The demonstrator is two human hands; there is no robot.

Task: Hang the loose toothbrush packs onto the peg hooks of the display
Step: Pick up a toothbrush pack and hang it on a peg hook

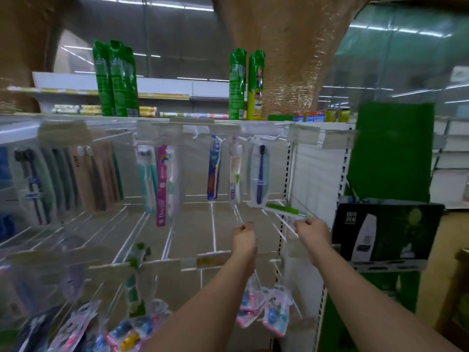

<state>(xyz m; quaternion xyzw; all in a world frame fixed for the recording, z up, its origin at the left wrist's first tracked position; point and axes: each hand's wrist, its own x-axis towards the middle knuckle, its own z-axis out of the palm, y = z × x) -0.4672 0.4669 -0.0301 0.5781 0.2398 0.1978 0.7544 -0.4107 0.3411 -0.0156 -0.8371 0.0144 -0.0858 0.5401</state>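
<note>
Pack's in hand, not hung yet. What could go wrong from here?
The right hand pinches the clear pack with the green toothbrush by one end only, lying almost level, so that grip may slip. The hanging clear pack with the dark blue toothbrush sits just above and could get knocked off its peg.

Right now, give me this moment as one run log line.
phase: hanging | left hand: grips peg hook tip | right hand: holds green toothbrush pack sideways, not yet hung
</note>
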